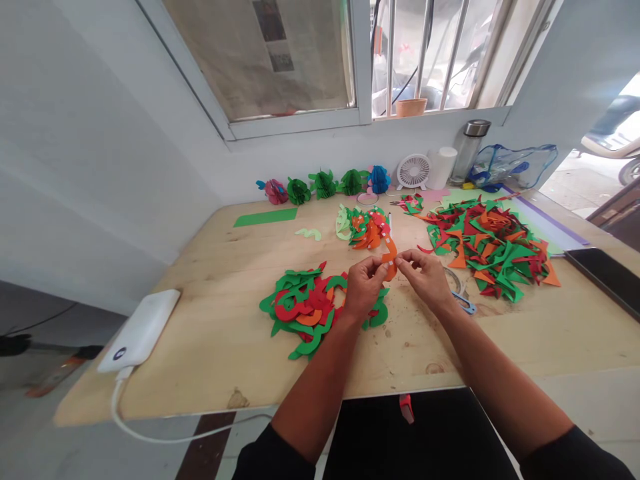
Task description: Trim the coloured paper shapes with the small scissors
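Note:
An orange curvy paper cutout (391,247) with small whitish squares on it is held up between my hands over the middle of the table. My left hand (366,283) pinches its lower left part. On its right edge the fingertips of my right hand (426,277) are closed. Just beyond lies a small heap of orange, green and red cutouts (367,230). Left of my left wrist is a pile of red, green and orange curvy cutouts (305,310), partly hidden by my arm. Blue-handled scissors (465,303) rest beside my right wrist.
Paper scraps (500,247) are heaped at the right, near a dark phone (607,273). Folded paper figures (323,184), a small fan (413,172) and a glass bottle (469,153) line the wall. A white power bank (143,330) with a cable sits at the left edge.

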Demonstrator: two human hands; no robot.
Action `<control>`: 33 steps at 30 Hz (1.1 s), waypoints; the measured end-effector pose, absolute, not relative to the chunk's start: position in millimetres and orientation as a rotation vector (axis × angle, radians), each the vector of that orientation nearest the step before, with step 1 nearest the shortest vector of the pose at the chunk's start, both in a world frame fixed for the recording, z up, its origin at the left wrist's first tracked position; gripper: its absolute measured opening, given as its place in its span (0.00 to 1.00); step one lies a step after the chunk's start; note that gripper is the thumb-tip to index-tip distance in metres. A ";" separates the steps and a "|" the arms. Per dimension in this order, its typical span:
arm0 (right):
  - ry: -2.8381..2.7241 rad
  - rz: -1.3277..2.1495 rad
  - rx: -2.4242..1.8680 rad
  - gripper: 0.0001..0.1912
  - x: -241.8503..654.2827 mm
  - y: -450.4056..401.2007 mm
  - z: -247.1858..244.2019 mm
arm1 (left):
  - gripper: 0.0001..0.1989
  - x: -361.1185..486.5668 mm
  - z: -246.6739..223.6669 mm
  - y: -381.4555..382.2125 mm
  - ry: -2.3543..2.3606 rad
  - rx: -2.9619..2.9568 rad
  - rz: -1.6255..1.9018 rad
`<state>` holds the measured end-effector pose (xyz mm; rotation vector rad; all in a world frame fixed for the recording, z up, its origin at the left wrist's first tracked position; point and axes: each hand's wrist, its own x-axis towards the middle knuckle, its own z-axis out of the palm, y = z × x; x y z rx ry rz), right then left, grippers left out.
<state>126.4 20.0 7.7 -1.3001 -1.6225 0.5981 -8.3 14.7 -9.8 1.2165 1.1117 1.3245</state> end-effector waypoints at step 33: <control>-1.507 0.868 -1.284 0.12 130.3 19.7 10.5 | 0.14 -11.0 -10.0 16.4 0.893 0.782 1.194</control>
